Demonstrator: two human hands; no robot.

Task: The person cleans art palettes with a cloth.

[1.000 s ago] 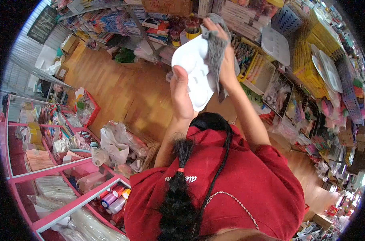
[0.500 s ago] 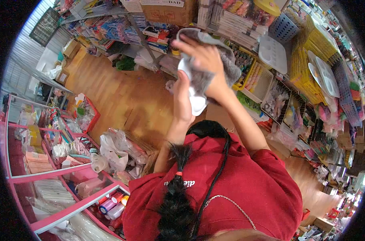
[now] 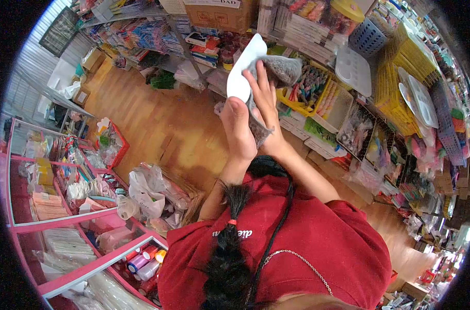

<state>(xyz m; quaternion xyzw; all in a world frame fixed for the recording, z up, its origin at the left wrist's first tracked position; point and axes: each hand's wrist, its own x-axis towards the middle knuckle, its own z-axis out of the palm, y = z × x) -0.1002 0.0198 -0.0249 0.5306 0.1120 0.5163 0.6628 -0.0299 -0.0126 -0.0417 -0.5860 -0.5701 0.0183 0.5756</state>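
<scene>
My left hand grips a white plastic palette by its near end, thumb along its face. The palette is tilted steeply, seen nearly edge-on, so its full shape is hidden. A grey fuzzy cloth lies against its right side, with a corner hanging down beside my left palm. My right hand holds this cloth against the palette, fingers stretched upward and close together.
On the right shelf stand white palettes, a yellow basket of colourful goods and stacked yellow packs. A pink-framed glass case is at left, beside plastic bags. Wooden floor lies between.
The cloth has slid off the palette's upper part, baring more white surface. My right hand has moved down and closer to my left hand. The palette now points upward more plainly.
</scene>
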